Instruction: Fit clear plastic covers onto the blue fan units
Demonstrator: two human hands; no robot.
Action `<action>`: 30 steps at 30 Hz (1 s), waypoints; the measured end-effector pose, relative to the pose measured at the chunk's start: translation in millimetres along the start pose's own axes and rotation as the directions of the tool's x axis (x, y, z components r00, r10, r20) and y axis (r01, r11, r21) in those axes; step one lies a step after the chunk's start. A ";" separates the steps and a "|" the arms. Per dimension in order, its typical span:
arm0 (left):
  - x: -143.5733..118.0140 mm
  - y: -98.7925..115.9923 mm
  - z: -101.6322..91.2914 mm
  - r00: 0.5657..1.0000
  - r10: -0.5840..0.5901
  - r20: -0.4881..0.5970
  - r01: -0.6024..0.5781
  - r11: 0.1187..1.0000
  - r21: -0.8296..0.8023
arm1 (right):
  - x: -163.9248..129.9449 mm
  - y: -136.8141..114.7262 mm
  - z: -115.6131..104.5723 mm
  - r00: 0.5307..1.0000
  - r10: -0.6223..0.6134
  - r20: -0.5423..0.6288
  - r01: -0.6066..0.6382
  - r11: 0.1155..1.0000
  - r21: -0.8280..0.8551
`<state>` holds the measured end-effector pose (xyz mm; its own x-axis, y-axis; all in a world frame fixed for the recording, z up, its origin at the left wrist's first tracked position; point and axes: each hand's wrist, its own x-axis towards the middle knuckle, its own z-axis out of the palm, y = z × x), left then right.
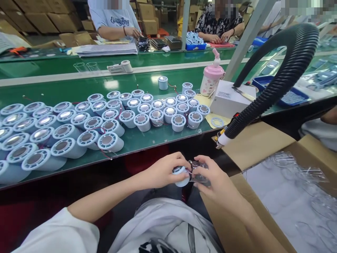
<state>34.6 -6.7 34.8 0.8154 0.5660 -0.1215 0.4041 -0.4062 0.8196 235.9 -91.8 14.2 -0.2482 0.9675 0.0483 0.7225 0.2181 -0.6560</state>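
Nearest us, in front of our white shirt (168, 219), our left hand (175, 171) pinches a light-blue part (181, 178) between thumb and fingers, while our right hand (218, 179) curls parted fingers round a clear cylinder (201, 178) just to its right; whether the two pieces touch, we cannot tell. Near on our right stands an open cardboard box (259, 142) with clear plastic pieces (285, 160) in it. Beyond our hands, many more blue parts (64, 146) crowd the left and middle of the green bench (142, 144). To their right, a black hose (296, 49) arches from a white box (229, 98), beside a pink-lidded cup (211, 79). Farther left lie two clear tubes (92, 66); on the far side, two co-workers (113, 23) handle things.
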 end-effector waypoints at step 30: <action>-1.6 -16.8 25.8 0.992 -0.052 0.114 0.116 0.719 -0.685 | -29.8 6.2 -5.5 0.990 0.068 -0.127 -0.011 0.914 0.405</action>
<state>37.3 -19.3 6.8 0.8355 0.5005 -0.2270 0.1013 0.2656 0.9587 251.4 -118.5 12.8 -0.1145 0.9885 0.0988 0.4021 0.1370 -0.9053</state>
